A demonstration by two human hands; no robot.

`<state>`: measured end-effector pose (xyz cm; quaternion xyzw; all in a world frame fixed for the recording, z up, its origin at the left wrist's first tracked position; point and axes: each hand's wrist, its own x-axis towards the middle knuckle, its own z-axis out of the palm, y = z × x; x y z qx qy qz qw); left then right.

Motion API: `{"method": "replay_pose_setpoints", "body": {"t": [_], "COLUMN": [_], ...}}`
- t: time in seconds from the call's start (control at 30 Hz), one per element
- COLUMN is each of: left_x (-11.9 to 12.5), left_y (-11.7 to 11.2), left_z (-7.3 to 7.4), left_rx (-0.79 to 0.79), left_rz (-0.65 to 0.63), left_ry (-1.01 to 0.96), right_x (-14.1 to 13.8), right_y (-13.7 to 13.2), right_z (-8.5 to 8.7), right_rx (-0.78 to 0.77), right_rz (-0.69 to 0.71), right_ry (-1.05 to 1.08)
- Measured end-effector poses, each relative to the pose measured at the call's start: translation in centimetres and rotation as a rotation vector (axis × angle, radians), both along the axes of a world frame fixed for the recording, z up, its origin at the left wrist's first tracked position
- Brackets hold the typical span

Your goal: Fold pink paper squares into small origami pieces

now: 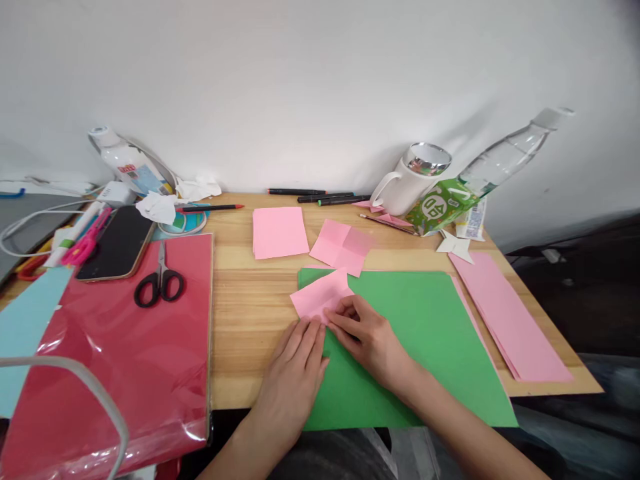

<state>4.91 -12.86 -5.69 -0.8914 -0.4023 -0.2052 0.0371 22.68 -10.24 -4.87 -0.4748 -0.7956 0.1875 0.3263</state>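
Observation:
A small sheet of pink paper [323,293] lies tilted over the left edge of a large green sheet [410,333]. My left hand [297,367] rests with its fingers stretched out, the tips touching the paper's lower edge. From the right, my right hand [367,333] pinches that same lower edge between thumb and fingers, its fingertips close to those of my left hand. Just behind is a creased pink square [343,245], with fold lines crossing at its middle. A stack of pink squares [280,232] sits to its left.
Black-handled scissors [160,283] and a phone [117,243] lie on a red pack [130,360] at left. Several markers [325,198] line the wall. A white mug [415,177], a green packet [440,205] and a leaning bottle [510,157] stand back right. Pink strips [510,317] lie right.

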Motion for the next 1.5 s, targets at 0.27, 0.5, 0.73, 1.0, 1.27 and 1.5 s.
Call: {"method": "replay_pose_setpoints", "body": {"t": [0.27, 0.5, 0.73, 1.0, 1.27, 1.5], "left_x": [0.4, 0.4, 0.3, 0.8, 1.1, 1.0], "left_y": [0.4, 1.0, 1.3, 1.0, 0.8, 0.5], "left_z": [1.4, 1.5, 1.6, 2.0, 2.0, 1.2], "left_rx": [-0.046, -0.089, -0.106, -0.037, -0.004, -0.004], "left_rz": [0.028, 0.016, 0.001, 0.031, 0.028, -0.002], "left_ry": [-0.045, -0.148, -0.204, -0.004, 0.168, 0.208], "right_x": [-0.2, 0.6, -0.1, -0.9, 0.4, 2.7], "right_y": [-0.3, -0.8, -0.2, 0.2, -0.6, -2.0], "right_z": [1.2, 1.5, 2.9, 3.4, 3.6, 3.4], "right_rx": [0.061, 0.179, 0.256, 0.161, 0.183, 0.209], "right_rz": [0.036, 0.109, 0.175, 0.194, 0.213, 0.154], "right_ry": [-0.169, -0.357, -0.516, -0.656, -0.703, -0.714]}}
